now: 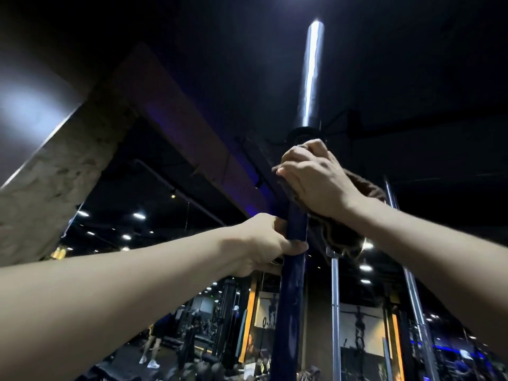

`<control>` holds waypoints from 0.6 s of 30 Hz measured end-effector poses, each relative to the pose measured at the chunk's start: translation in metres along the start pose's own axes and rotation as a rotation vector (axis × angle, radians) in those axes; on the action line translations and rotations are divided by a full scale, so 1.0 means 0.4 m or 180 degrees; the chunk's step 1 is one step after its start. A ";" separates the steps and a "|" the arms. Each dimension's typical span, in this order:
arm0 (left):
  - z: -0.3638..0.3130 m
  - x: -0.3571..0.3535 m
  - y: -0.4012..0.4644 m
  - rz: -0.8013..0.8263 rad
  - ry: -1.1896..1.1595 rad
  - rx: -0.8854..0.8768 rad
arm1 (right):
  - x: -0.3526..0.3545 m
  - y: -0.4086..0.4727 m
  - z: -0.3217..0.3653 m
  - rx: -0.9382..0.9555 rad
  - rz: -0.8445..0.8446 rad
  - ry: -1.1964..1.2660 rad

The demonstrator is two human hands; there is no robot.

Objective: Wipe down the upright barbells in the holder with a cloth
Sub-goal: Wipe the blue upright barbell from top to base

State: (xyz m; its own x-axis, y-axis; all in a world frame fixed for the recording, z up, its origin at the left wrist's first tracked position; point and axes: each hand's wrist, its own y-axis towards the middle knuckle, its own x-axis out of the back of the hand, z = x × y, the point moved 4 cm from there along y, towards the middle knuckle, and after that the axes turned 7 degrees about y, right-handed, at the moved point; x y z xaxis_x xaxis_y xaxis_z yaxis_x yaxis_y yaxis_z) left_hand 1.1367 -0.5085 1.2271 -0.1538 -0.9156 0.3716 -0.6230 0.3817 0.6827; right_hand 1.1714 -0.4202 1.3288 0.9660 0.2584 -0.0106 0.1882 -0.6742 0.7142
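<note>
Fingers [295, 158] of the right hand [316, 182] clamp a brown cloth [341, 237] round the upright dark-blue steel barbell [291, 298], directly above the left hand [264, 243] (gripping bare shaft).

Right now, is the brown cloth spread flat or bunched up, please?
Bunched: the brown cloth is wrapped around the dark blue barbell under the right hand.

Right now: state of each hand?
Left hand: closed, gripping the blue barbell shaft.
Right hand: closed, pressing the brown cloth around the same bar, higher up.
</note>
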 end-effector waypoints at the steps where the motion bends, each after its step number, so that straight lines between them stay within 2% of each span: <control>1: 0.005 -0.001 0.004 -0.0002 -0.0021 0.0013 | 0.000 0.024 -0.020 -0.0049 0.0053 -0.0115; 4: 0.012 -0.002 0.014 0.0039 -0.0003 0.0034 | -0.013 0.077 -0.061 -0.0559 0.0251 -0.0342; 8: 0.020 0.007 0.015 0.0008 0.0040 0.0079 | -0.032 0.051 -0.027 -0.1106 -0.0139 0.0025; 12: 0.017 0.020 0.005 -0.0062 0.0084 0.0105 | -0.052 -0.026 0.041 -0.0580 -0.0564 0.0338; 16: 0.025 0.037 0.001 -0.0147 0.0153 0.0114 | -0.053 0.029 -0.008 -0.0364 -0.0202 0.0265; 18: 0.030 0.044 0.000 -0.0153 0.0159 0.0135 | -0.057 0.078 -0.034 -0.0580 -0.0074 0.0188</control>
State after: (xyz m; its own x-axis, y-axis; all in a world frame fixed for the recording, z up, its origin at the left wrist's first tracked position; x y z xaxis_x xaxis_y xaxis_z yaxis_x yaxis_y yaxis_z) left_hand 1.1248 -0.5262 1.2261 -0.0852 -0.9249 0.3704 -0.6608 0.3307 0.6737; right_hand 1.1528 -0.4376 1.3608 0.9486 0.3163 0.0086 0.1700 -0.5324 0.8292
